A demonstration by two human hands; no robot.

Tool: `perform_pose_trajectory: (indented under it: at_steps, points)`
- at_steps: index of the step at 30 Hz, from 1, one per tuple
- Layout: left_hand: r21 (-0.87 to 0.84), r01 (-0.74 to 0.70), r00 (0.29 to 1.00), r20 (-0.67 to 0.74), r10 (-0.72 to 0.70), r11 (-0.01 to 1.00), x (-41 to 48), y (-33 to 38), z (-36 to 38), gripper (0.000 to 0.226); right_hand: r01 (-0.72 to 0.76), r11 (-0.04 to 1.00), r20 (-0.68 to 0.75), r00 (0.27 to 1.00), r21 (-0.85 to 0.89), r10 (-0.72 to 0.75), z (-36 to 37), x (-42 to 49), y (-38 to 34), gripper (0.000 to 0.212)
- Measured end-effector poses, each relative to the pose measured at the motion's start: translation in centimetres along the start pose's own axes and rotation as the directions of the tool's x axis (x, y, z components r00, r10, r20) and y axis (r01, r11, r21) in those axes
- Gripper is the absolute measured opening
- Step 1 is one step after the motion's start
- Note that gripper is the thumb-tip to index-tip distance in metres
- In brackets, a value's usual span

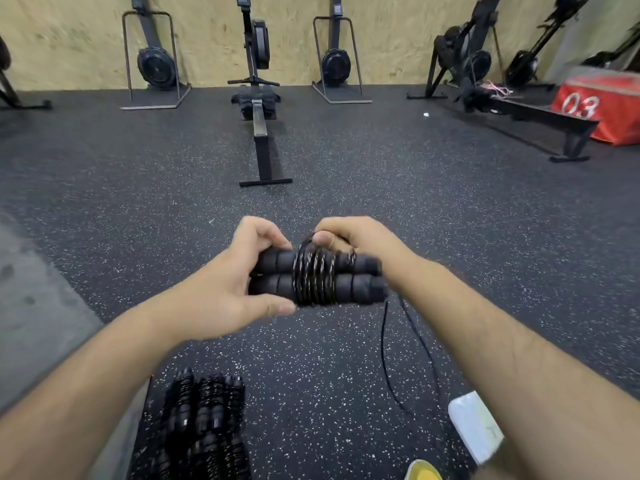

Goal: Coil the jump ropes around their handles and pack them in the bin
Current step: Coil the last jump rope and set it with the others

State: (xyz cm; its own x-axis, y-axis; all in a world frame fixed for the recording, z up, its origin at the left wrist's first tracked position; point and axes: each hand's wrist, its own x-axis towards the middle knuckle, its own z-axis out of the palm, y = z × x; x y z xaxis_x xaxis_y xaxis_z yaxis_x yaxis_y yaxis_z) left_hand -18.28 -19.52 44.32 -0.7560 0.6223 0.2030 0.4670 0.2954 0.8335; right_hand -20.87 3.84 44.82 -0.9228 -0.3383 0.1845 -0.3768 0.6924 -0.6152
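My left hand [221, 296] grips the two handles [273, 284] side by side at chest height, thumb underneath and fingers curled over their left ends. My right hand [360, 237] pinches the rope [311, 278] just above the coils wound round the handles' middle. The loose tail [382, 341] hangs to the floor [346, 185]. Wound ropes [204, 420] lie low on my left.

Two handles [360, 275] lie side by side btwn the hands: left hand [239, 292] grips their left end, right hand [360, 237] sits above, pinching the rope [384, 341], which hangs from the right end to the floor [450, 209]. Coiled ropes [207, 420] lie low left, under the left forearm. Rower [259, 140] straight ahead, upright rowers [156, 64] vs. the wall [207, 39] behind, box [602, 109] far right.
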Motion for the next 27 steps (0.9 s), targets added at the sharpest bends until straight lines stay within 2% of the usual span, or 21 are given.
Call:
perform_pose_trajectory:
  at_steps: [1, 2, 3, 4, 5, 7, 9, 12, 14, 19, 22, 25, 27]
  points:
    - [-0.066, -0.017, 0.998, -0.060, 0.013, 0.998, 0.1, -0.1, 0.1, 0.064, -0.048, 0.999, 0.118, 0.992, -0.023, 0.050, 0.5, -0.4, -0.3, 0.017]
    - [-0.079, -0.033, 0.992, -0.123, 0.023, 0.996, 0.3, -0.4, 0.3, 0.064, -0.131, 0.983, 0.222, 0.962, -0.130, 0.158, 1.3, -0.8, -0.6, 0.023]
    - [-0.026, -0.037, 0.983, -0.181, 0.031, 0.999, 0.5, -1.0, 0.3, 0.065, -0.211, 0.958, 0.230, 0.939, -0.196, 0.254, 2.4, -0.9, -0.7, 0.029]
    - [0.090, -0.025, 0.972, -0.232, 0.045, 0.996, 0.7, -1.7, 0.3, 0.066, -0.208, 0.934, 0.249, 0.926, -0.289, 0.283, 3.5, -1.1, -1.2, 0.031]
    - [0.251, 0.000, 0.959, -0.275, 0.071, 0.968, 0.9, -2.5, 0.2, 0.067, -0.110, 0.933, 0.310, 0.924, -0.343, 0.223, 4.5, -1.2, -1.9, 0.032]
    - [0.579, 0.020, 0.936, -0.297, 0.188, 0.815, 1.3, -3.8, -0.1, 0.068, -0.014, 0.938, 0.411, 0.897, -0.346, 0.165, 6.5, -1.4, -2.7, 0.032]
    - [0.730, 0.043, 0.937, -0.267, 0.227, 0.682, 1.6, -5.0, -0.6, 0.066, 0.008, 0.936, 0.477, 0.862, -0.351, 0.172, 7.7, -1.9, -3.5, 0.031]
    - [0.760, 0.093, 0.962, -0.235, 0.139, 0.643, 1.8, -6.1, -1.0, 0.062, 0.040, 0.922, 0.451, 0.880, -0.386, 0.150, 6.7, -2.2, -4.7, 0.027]
    - [0.733, 0.105, 0.974, -0.213, 0.080, 0.672, 1.8, -6.4, -0.9, 0.062, 0.086, 0.896, 0.373, 0.923, -0.436, 0.093, 5.0, -1.9, -5.3, 0.026]
    - [0.664, 0.130, 0.981, -0.196, 0.004, 0.737, 1.6, -5.1, -0.6, 0.063, 0.078, 0.852, 0.205, 0.978, -0.517, 0.036, 1.7, -1.5, -4.9, 0.022]
    - [0.639, 0.156, 0.982, -0.180, -0.051, 0.753, 1.4, -4.1, -0.5, 0.062, 0.144, 0.840, 0.183, 0.982, -0.524, -0.054, 1.5, -1.5, -4.6, 0.021]
    - [0.626, 0.151, 0.988, -0.071, -0.137, 0.765, 1.1, -3.3, -0.1, 0.058, 0.250, 0.810, 0.172, 0.967, -0.530, -0.186, 1.7, -1.3, -4.4, 0.026]
    - [0.582, 0.135, 0.985, 0.007, -0.171, 0.802, 0.8, -2.8, 0.3, 0.058, 0.270, 0.831, 0.126, 0.963, -0.485, -0.240, 1.3, -0.9, -3.9, 0.024]
